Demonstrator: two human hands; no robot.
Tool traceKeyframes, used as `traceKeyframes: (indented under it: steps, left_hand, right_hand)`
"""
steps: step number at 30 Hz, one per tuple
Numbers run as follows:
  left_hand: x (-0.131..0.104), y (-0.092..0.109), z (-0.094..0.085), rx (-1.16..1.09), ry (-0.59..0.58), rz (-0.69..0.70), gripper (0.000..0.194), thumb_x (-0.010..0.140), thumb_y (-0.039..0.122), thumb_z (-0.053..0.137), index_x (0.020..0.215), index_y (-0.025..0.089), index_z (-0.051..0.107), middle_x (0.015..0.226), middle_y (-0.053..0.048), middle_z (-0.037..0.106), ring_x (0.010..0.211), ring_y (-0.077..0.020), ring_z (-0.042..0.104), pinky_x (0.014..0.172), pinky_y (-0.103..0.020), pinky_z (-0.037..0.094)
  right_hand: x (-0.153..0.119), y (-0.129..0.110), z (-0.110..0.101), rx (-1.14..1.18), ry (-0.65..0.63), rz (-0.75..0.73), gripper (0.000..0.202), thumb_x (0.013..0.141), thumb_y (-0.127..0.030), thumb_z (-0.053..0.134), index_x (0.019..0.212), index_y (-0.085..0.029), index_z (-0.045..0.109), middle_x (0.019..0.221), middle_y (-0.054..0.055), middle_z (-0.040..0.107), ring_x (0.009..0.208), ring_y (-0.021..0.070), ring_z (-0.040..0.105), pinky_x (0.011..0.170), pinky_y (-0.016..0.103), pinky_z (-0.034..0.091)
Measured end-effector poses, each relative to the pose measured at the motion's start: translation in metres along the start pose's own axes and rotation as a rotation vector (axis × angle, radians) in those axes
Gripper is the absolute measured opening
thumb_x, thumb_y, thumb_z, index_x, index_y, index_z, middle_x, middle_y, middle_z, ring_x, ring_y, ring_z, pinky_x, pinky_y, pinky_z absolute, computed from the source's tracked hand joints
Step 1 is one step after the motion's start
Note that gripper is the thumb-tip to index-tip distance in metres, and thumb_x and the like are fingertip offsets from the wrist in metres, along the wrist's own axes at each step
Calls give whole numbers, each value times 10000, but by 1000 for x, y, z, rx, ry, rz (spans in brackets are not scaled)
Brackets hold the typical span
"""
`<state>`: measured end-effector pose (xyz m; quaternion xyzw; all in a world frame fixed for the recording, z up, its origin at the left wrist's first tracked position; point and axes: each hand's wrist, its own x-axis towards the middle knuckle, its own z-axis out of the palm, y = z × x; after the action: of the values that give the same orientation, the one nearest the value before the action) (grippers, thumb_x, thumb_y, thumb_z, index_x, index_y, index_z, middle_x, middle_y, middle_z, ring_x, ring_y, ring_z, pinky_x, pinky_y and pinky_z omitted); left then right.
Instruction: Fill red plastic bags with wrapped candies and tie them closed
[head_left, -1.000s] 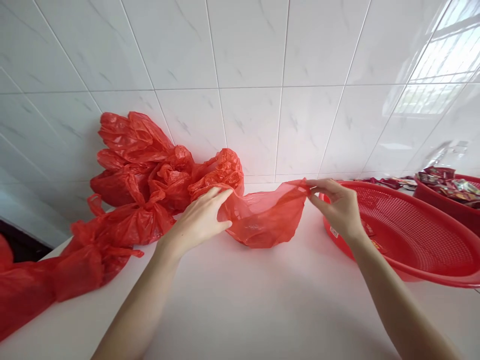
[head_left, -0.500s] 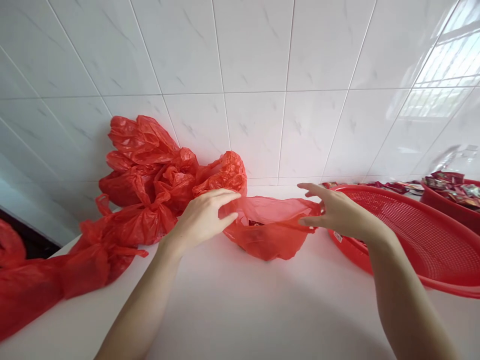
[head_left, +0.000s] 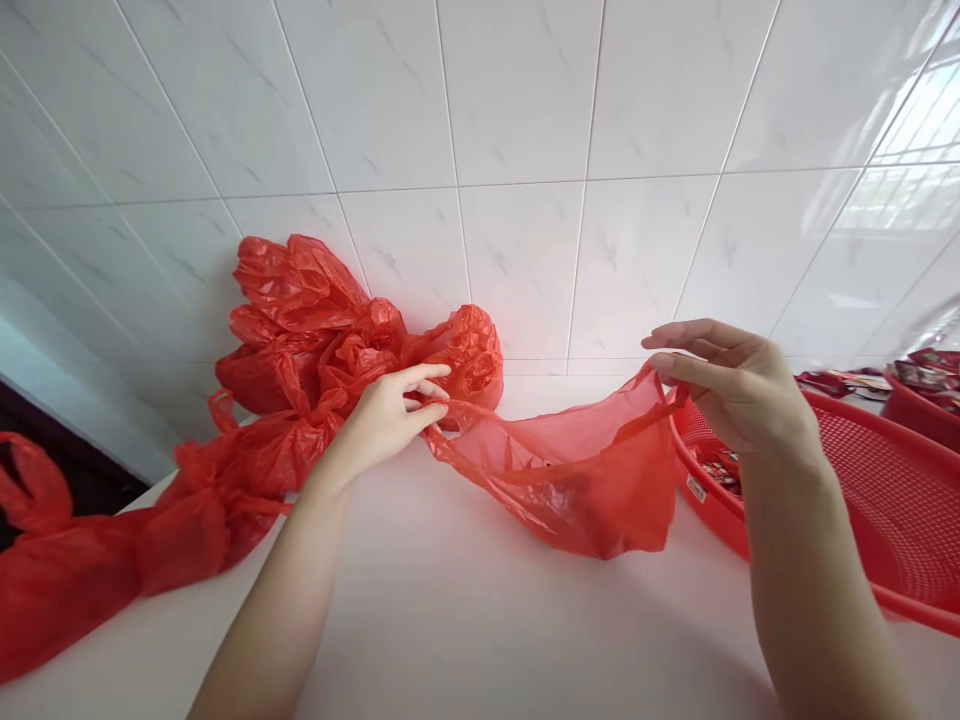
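Note:
A thin red plastic bag [head_left: 592,490] is stretched between my two hands, its mouth spread toward me and its lower part near the white table. My left hand [head_left: 394,410] pinches the bag's left handle between thumb and fingers. At the right handle, my right hand [head_left: 739,385] grips the plastic with thumb and forefinger, higher than the left. Some dark printed content shows faintly through the bag, too blurred to name. Behind my left hand lies a heap of knotted red plastic bags [head_left: 300,340].
On the right stands a red perforated plastic basket [head_left: 900,500], with small wrapped packets [head_left: 718,468] by its left side. A red container of packets [head_left: 926,385] is farther right. More tied red bags [head_left: 67,570] lie along the left edge. White tiles [head_left: 517,240] rise behind the white table [head_left: 480,620].
Both hands have closed on the bag's handles, and the right has risen and moved right. The bag is pulled wider and its right side lifted. The view has shifted slightly.

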<state>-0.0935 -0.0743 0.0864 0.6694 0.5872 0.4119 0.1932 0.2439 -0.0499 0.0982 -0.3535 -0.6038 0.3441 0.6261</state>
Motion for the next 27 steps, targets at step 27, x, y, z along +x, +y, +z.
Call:
traceKeyframes:
  steps: [27]
  left_hand:
    - [-8,77,66,-395,76,374,402,749,273,819,1132,234,699,1073,-56,729,991,-216,699,824,-321,610]
  right_hand:
    - [-30,-13,38,97,-393,-165,314,839,-420,767,1133,-316,729,1365,43,661,1374,328,524,1096,561,498]
